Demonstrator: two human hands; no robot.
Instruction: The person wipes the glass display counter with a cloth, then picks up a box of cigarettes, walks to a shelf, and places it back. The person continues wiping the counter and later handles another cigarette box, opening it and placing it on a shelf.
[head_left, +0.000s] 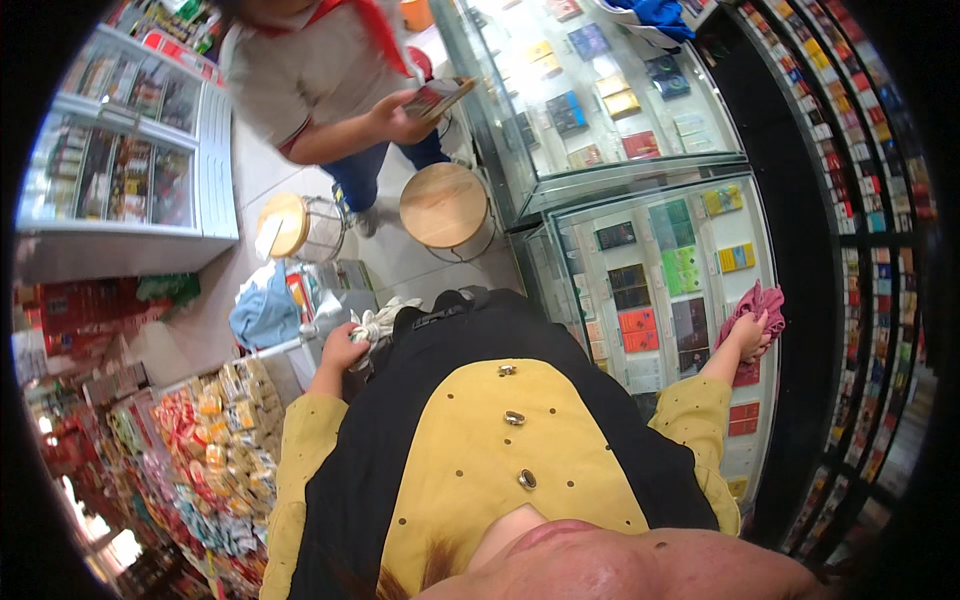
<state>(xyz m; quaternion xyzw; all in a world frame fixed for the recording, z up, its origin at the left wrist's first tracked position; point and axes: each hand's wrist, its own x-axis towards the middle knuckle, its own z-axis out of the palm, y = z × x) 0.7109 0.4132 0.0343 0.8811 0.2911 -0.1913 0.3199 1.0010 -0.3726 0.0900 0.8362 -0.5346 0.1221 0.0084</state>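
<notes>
My right hand (748, 337) holds a crumpled pink cloth (759, 304) against the top of a glass display case (551, 255), over rows of small packs. At my other side, my left hand (346, 347) grips a bunched whitish cloth or pair of fabric gloves (375, 324), partly hidden by the fingers. Under the glass lie a yellow pack (736, 257), green packs (681, 271) and orange-red packs (638, 330).
Another person (322, 90) stands ahead, holding a flat item. Two round wooden-topped stools (444, 205) are on the tiled floor. A glass-door fridge (217, 161) stands left, wrapped snacks (232, 420) lower left. Black shelves (847, 244) of packs line the right. A blue cloth (264, 309) lies near my left hand.
</notes>
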